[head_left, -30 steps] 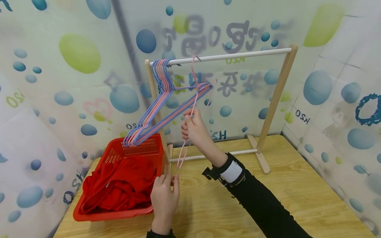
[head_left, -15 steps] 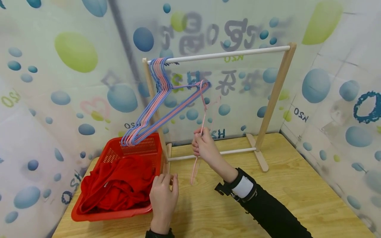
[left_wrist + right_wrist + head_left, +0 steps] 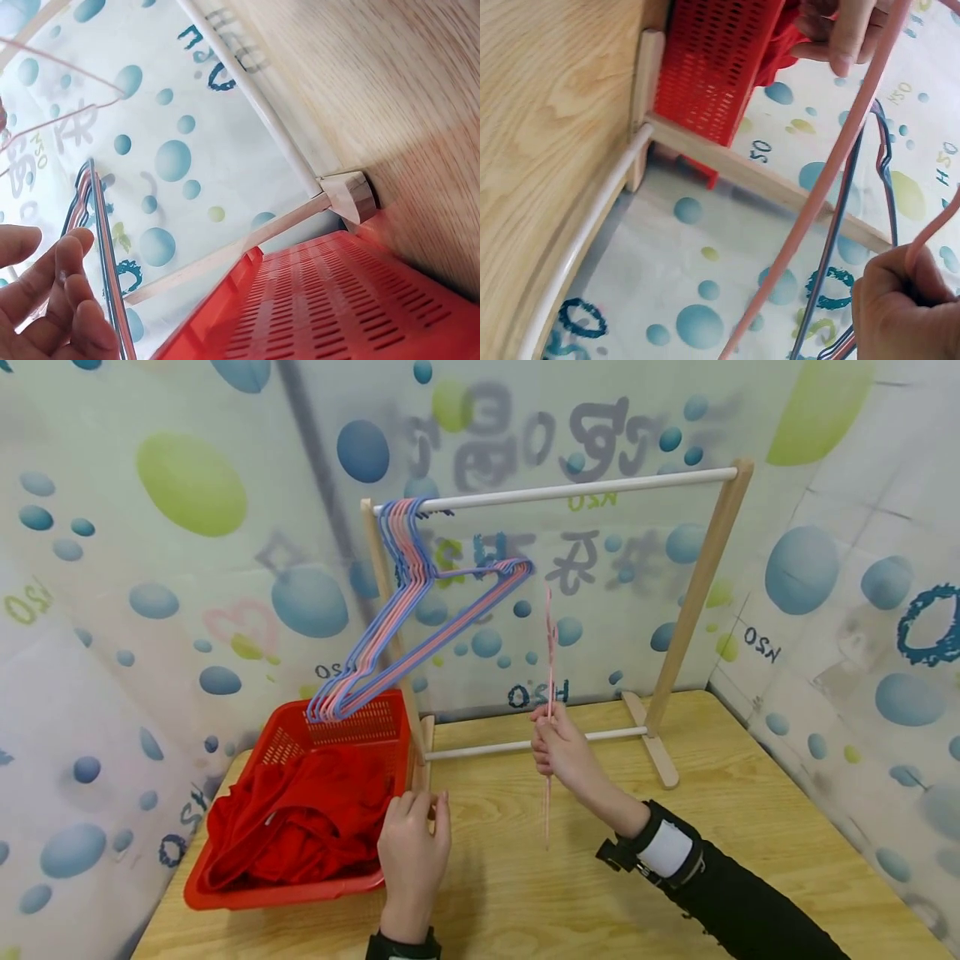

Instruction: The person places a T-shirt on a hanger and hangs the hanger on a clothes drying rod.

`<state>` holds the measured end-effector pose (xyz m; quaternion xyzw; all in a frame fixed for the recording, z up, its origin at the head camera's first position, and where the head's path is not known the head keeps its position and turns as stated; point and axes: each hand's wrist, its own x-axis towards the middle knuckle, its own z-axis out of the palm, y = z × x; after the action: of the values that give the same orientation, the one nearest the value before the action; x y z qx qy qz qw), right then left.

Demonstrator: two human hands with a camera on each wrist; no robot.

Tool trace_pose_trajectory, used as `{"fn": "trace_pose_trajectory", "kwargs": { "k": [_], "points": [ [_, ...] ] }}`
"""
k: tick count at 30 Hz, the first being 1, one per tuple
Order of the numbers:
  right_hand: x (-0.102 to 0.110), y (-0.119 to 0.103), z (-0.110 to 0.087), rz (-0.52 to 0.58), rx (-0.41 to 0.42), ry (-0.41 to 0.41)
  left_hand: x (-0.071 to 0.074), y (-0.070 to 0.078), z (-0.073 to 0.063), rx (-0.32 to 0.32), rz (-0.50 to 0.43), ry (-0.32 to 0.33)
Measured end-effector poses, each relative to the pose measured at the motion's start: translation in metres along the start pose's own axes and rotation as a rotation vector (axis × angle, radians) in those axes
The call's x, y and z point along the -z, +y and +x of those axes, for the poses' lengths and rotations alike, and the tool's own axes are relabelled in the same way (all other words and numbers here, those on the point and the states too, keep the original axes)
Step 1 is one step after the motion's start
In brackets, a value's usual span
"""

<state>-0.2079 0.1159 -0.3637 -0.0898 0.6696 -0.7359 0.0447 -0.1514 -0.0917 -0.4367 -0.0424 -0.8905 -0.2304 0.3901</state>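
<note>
In the head view my right hand [image 3: 564, 750] grips a pink clothes hanger [image 3: 551, 668], seen nearly edge-on with its hook up, off the rail. The right wrist view shows the fingers curled round the pink wire [image 3: 810, 202]. My left hand [image 3: 414, 852] hovers beside the basket's right edge, its fingers loosely bent; the left wrist view shows nothing in it. A bunch of blue and pink hangers [image 3: 405, 602] hangs at the left end of the white rail [image 3: 585, 489].
A red plastic basket [image 3: 285, 897] holding red cloth [image 3: 307, 818] sits at the table's left. The wooden rack [image 3: 697, 602] stands at the back of the wood-grain table [image 3: 720, 860], with a low white bar [image 3: 487, 749] between its feet. A patterned curtain hangs behind.
My right hand has lifted the pink hanger off the rail, lowered it and carried it rightward, turning it nearly edge-on. My left hand has stayed about where it was.
</note>
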Motion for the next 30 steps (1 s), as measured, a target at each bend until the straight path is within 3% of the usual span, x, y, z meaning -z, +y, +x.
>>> {"fn": "trace_pose_trajectory", "kwargs": {
  "k": [13,24,30],
  "points": [
    [0.033,0.022,-0.019,-0.222,-0.023,0.04,-0.001,-0.002,-0.001,-0.037,0.006,0.03],
    [0.05,0.03,-0.034,-0.375,0.078,0.085,-0.002,-0.003,-0.002,-0.022,0.011,0.022],
    [0.062,0.032,-0.041,-0.426,0.181,0.086,-0.003,-0.003,-0.001,-0.019,0.009,0.012]
  ]
}}
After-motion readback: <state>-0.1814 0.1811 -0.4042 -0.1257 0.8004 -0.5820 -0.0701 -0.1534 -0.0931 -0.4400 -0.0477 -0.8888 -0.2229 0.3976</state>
